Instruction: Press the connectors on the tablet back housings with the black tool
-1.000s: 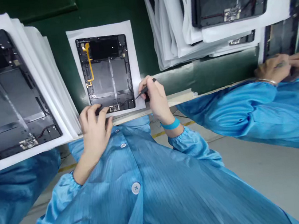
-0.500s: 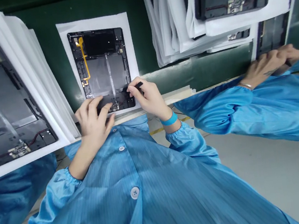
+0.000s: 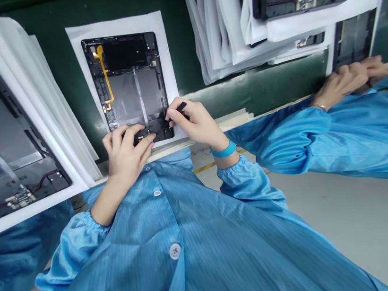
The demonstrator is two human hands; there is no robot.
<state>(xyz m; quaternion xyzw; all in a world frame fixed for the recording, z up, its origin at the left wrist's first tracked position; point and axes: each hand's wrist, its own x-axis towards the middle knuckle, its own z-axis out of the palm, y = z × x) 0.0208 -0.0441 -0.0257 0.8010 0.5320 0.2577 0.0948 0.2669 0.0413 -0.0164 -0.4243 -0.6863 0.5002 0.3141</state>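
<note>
An opened tablet housing (image 3: 125,95) lies on a white sheet (image 3: 163,49) in front of me, its dark inside facing up. A yellow flex cable (image 3: 108,80) runs along its left side, and a pale strip (image 3: 139,93) runs down the middle. My left hand (image 3: 123,152) rests with fingers spread over the lower edge, touching the small circuit board there and partly hiding it. In a pinch, my right hand (image 3: 198,123) holds a slim black stick-like tool (image 3: 182,107) at the lower right corner of the housing. The tool's tip is too small to make out.
Stacked tablet housings between white sheets stand at left (image 3: 43,103) and at upper right (image 3: 222,32). A co-worker's hands (image 3: 345,82) are at the right along the bench edge. The bench top (image 3: 183,65) is green.
My left hand has shifted slightly right, and its fingers lie further over the lower circuit board. My right hand keeps its pinch on the black tool near the same corner.
</note>
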